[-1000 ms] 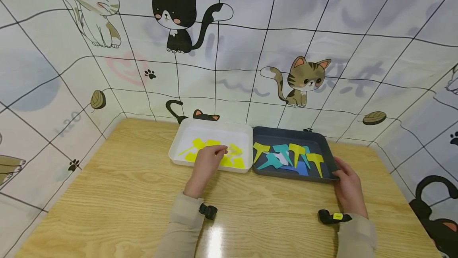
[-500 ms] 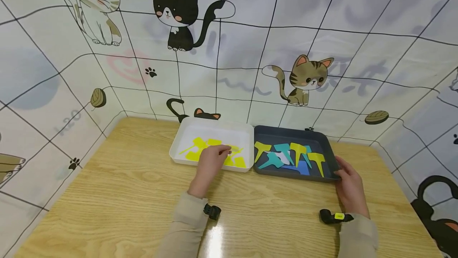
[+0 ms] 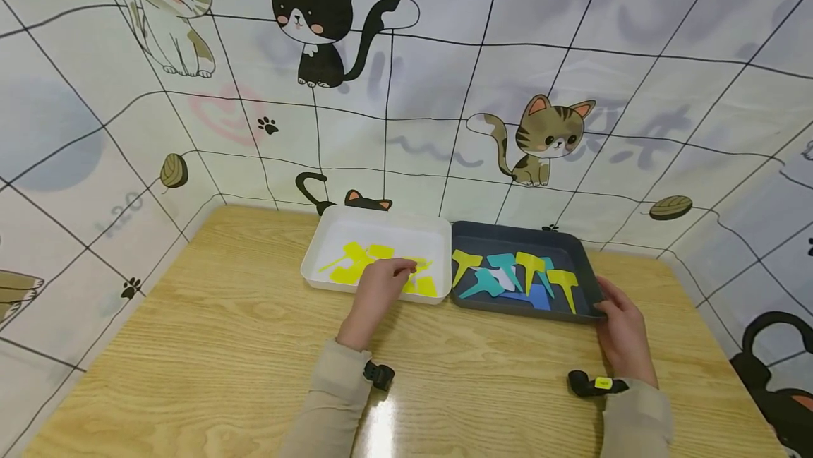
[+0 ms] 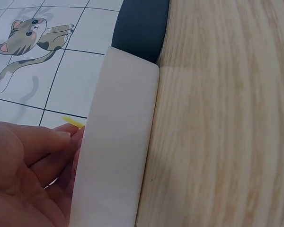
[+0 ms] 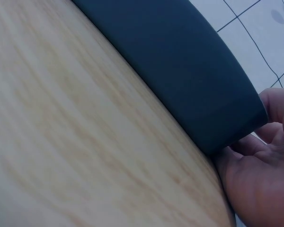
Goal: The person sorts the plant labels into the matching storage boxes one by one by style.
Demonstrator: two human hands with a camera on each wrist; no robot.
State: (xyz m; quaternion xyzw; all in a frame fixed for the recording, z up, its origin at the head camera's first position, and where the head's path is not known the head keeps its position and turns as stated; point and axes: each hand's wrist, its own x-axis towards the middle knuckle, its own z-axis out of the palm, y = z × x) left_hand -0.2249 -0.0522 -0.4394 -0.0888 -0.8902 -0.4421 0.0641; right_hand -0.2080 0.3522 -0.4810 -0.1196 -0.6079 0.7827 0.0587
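My left hand (image 3: 379, 285) reaches over the front rim of the white tray (image 3: 330, 225), thumb and index finger together above yellow T-shaped plant labels (image 3: 346, 274). In the left wrist view, the tip of a yellow plant label (image 4: 73, 122) sticks out at the fingertips, pinched there; the rest is hidden. With my right hand (image 3: 622, 331) I grip the right front corner of the dark grey tray (image 3: 460, 232), thumb on the rim and fingers along the outer side. Yellow, teal (image 3: 483, 284), blue (image 3: 538, 297) and white labels lie inside this tray.
Both trays stand side by side, touching, on a wooden table (image 3: 483, 373) near its back edge. Behind them rises a cloth backdrop (image 3: 419, 77) printed with cats and grid lines, which also encloses both sides.
My left hand has shifted slightly to the right over the white tray. The right hand keeps its grip on the dark tray. The head view has tilted down slightly.
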